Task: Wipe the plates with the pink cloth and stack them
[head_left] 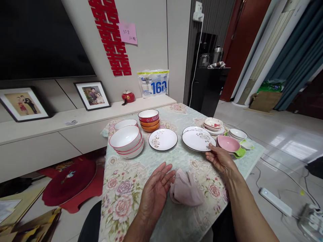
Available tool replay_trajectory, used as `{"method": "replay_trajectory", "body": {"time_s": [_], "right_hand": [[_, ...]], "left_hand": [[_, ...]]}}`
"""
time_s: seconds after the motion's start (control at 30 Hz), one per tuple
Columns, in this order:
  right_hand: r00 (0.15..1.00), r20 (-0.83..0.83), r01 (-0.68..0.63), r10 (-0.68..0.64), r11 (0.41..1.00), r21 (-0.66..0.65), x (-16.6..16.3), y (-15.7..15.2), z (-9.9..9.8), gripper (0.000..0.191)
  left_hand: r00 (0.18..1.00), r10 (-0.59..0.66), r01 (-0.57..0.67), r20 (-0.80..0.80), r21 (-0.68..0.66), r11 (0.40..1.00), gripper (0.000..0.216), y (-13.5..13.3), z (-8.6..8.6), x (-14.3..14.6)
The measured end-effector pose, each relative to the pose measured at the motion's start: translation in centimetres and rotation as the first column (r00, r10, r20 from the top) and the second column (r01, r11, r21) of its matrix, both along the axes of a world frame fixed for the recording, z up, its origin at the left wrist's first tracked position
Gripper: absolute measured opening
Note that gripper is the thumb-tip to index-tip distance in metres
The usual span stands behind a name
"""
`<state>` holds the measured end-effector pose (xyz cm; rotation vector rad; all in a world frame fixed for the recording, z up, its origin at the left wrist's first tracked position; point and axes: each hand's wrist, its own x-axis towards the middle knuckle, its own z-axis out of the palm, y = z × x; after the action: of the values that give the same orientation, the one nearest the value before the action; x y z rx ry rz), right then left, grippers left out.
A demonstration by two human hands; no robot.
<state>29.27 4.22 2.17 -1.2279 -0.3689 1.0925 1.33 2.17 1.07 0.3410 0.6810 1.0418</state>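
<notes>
Right hand [220, 160] pinches a floral plate [196, 140] by its rim! Left hand [155, 188] hangs empty, fingers loosely open beside the pink cloth [186, 190].

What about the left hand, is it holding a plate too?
No, the left hand is open and empty beside the pink cloth, while the right hand holds a flowered plate.

"160" on bag [153, 84], note [128, 33] unclear

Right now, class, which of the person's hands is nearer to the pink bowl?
Right. The right hand is close beside the pink bowl, holding the rim of a patterned plate; the left hand is farther off, beside the folded cloth.
</notes>
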Motion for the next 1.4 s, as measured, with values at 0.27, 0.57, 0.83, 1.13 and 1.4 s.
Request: {"method": "replay_trajectory", "body": {"time_s": [0.27, 0.57, 0.83, 1.13, 1.4], "right_hand": [[0.999, -0.012, -0.031, 0.031, 1.0, 0.0, 0.1, -0.8, -0.1, 0.02], [0.997, 0.051, -0.058, 0.064, 0.993, -0.104, 0.1, 0.2, -0.3, 0.012], [0.988, 0.135, -0.056, 0.073, 0.99, -0.131, 0.0, 1.4, -0.7, 0.023], [0.968, 0.247, -0.001, 0.042, 0.986, -0.167, -0.1, 2.0, -1.2, 0.033], [0.937, 0.33, -0.082, 0.115, 0.99, -0.111, -1.2, 0.9, -1.6, 0.039]], "left_hand": [[1.0, -0.003, 0.003, -0.008, 0.0, 1.0, 0.034, -0.2, 0.1, 0.1], [1.0, -0.013, 0.013, 0.003, 0.001, 1.0, 0.03, -0.1, 0.0, 0.3], [1.0, -0.012, 0.012, -0.001, -0.005, 1.0, 0.03, -0.2, 0.0, 0.1], [1.0, -0.013, 0.013, -0.003, -0.007, 1.0, 0.03, -0.4, 0.0, 0.1], [1.0, -0.007, 0.006, -0.018, -0.035, 0.999, 0.029, 0.0, 0.0, 0.4]]}}
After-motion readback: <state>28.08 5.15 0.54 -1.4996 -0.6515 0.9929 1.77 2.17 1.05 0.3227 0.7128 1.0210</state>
